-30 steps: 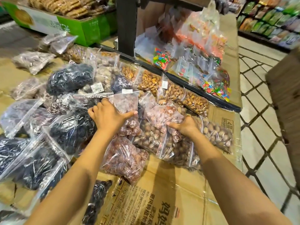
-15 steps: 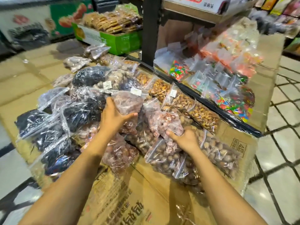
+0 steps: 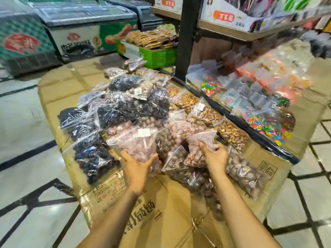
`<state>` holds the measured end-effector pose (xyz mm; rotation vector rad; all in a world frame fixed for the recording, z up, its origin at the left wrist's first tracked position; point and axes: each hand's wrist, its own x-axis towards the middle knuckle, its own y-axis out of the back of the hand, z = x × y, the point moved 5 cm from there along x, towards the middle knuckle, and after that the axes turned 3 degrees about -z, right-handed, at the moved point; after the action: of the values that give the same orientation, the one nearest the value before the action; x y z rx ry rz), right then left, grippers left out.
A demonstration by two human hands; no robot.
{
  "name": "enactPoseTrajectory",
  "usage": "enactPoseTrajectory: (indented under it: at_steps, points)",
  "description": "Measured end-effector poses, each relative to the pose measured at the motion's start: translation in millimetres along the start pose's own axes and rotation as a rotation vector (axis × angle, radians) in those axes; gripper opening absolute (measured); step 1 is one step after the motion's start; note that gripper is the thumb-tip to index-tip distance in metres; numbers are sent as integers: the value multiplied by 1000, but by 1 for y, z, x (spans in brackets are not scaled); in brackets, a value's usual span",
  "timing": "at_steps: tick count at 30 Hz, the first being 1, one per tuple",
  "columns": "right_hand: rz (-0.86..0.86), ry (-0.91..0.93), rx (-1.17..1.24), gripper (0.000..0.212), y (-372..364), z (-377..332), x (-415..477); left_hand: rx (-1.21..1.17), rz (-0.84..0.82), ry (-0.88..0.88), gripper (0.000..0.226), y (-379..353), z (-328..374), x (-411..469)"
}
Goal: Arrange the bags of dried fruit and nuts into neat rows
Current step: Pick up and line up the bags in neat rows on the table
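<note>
A clear bag of pinkish dried fruit [image 3: 138, 142], with a white label near its top, sits at the near edge of the pile, and the left hand [image 3: 138, 165] grips its lower end, thumb on the front. Just to the right, the right hand [image 3: 215, 156] is closed around the middle of a second pinkish bag [image 3: 200, 145], lifted slightly above the bags of round brown nuts [image 3: 180, 165] beneath it. To the left lie bags of dark dried fruit [image 3: 96, 154], overlapping in a loose heap; to the right, bags of golden-brown nuts [image 3: 231, 133] run in a row along a black rail [image 3: 250, 129].

All of this rests on a surface of flattened cardboard [image 3: 161, 221] printed with red characters, laid low over a pale tiled floor [image 3: 23, 154] with dark lines. Beyond the rail, small bags of colourful sweets [image 3: 265, 120] lie on more cardboard under a shelf held by a black post [image 3: 186, 36]. A green box of biscuits [image 3: 152, 52] and chest freezers [image 3: 86, 24] stand further back.

The far right is motion-blurred, so those packets cannot be told apart. Upper shelf boxes are cut off by the frame, and bags low in the heap are mostly covered.
</note>
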<state>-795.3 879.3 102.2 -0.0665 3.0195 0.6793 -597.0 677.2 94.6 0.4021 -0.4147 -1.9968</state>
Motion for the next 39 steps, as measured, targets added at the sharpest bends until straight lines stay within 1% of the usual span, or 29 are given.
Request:
enactPoseTrajectory:
  at_steps: [2, 5, 6, 9, 10, 11, 13, 15, 17, 19, 20, 22, 24, 26, 29, 31, 34, 35, 37, 39]
  points:
    - [25, 31, 19, 35, 8, -5, -7, 141, -17, -34, 114, -5, 4, -8]
    - [32, 63, 122, 32, 20, -9, -18, 166, -27, 4, 109, -7, 2, -12]
    - [27, 83, 167, 30, 23, -13, -22, 144, -39, 16, 102, -7, -2, -12]
    - [-48, 176, 250, 26, 27, -34, -38, -41, -155, 57, 65, -4, -11, -11]
    - [-81, 214, 275, 26, 26, -42, -45, -95, -198, 77, 62, -1, -16, -9]
    - [-128, 247, 310, 27, 25, -52, -53, -124, -252, 98, 68, 2, -19, -5]
    - [-258, 234, 360, 28, 11, -60, -69, -180, -349, 125, 79, 9, -26, 3]
    - [-406, 202, 240, 31, -13, -54, -86, -223, -443, 138, 74, 20, -30, 10]
    - [-584, 204, 119, 39, -38, -35, -106, -255, -522, 167, 69, 31, -31, 15]
    - [-728, 125, 59, 46, -51, -8, -125, -264, -559, 194, 74, 39, -32, 17]
    - [-758, 82, 36, 49, -52, 3, -130, -274, -574, 197, 76, 42, -32, 17]
    - [-765, 40, -26, 49, -48, 13, -134, -270, -614, 190, 83, 44, -33, 13]
    - [-788, 75, -121, 46, -45, 14, -131, -197, -629, 174, 92, 41, -36, 5]
    - [-848, 127, -191, 45, -45, 7, -127, -134, -615, 151, 100, 36, -37, -4]
    - [-945, 144, -280, 50, -45, 3, -123, -136, -618, 99, 95, 34, -30, -11]
    - [-992, 144, -323, 52, -43, 4, -121, -112, -616, 81, 97, 36, -27, -12]
    - [-1016, 190, -395, 56, -44, 6, -121, -42, -643, 95, 117, 35, -28, -11]
    - [-1016, 207, -428, 54, -45, 6, -121, -26, -663, 87, 120, 33, -27, -12]
    - [-1016, 234, -459, 49, -46, 7, -121, -2, -698, 77, 116, 32, -22, -13]
    - [-1009, 237, -494, 45, -46, 6, -122, 13, -717, 78, 99, 32, -22, -9]
